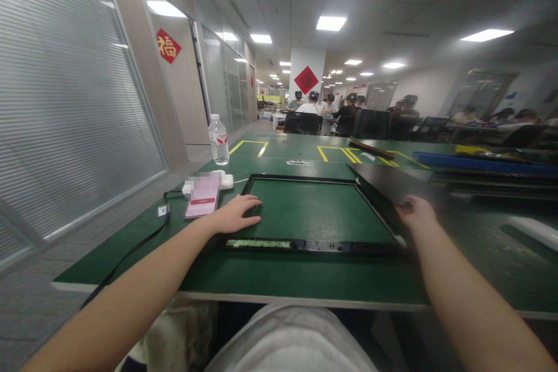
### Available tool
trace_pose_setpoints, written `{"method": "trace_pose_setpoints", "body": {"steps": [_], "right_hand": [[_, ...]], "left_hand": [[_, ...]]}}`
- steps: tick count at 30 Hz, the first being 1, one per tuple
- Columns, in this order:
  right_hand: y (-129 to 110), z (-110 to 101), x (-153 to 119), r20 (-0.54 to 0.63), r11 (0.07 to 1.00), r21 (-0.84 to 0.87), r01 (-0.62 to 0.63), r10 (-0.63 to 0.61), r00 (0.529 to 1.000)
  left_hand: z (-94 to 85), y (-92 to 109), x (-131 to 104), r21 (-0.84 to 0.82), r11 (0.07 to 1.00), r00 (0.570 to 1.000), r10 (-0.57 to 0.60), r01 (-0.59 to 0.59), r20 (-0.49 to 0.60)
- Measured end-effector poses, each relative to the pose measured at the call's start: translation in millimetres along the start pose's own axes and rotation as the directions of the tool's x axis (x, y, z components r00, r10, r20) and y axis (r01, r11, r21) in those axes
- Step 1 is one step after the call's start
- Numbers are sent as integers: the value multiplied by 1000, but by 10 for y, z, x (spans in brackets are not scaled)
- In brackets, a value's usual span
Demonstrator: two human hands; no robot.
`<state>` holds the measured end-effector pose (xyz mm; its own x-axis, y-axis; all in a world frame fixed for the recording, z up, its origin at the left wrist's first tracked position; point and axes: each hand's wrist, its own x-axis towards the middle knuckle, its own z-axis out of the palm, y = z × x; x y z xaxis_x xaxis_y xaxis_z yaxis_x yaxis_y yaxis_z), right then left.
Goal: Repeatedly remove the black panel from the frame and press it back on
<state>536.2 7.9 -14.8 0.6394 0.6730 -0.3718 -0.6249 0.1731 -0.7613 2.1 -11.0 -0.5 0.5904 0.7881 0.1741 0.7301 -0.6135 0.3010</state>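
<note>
A black rectangular frame [344,246] lies on the green table in front of me, with a green strip like a circuit board [257,243] along its near left edge. My left hand [235,213] rests over the frame's left side, fingers spread towards its inside. At the right, my right hand [417,212] pinches the edge of a thin dark panel [383,180]. That panel is tilted up over the frame's right side and smeared by motion. Whether its lower edge touches the frame, I cannot tell.
Left of the frame are a phone [203,197], a white plug-like block [224,179] and a water bottle [218,140]. A black cable [131,250] hangs over the left edge. Dark strips and a blue bar [479,161] lie at the right. Several people sit farther back.
</note>
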Motion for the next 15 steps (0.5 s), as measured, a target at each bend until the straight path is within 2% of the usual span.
{"method": "trace_pose_setpoints", "body": {"steps": [9, 15], "right_hand": [[5, 83, -112, 23, 978, 142, 153, -158, 987], [-66, 140, -282, 37, 963, 150, 225, -233, 972]], "left_hand": [[-14, 28, -11, 6, 1000, 1000, -2, 2, -3], [-13, -2, 5, -98, 995, 998, -12, 6, -64]]}}
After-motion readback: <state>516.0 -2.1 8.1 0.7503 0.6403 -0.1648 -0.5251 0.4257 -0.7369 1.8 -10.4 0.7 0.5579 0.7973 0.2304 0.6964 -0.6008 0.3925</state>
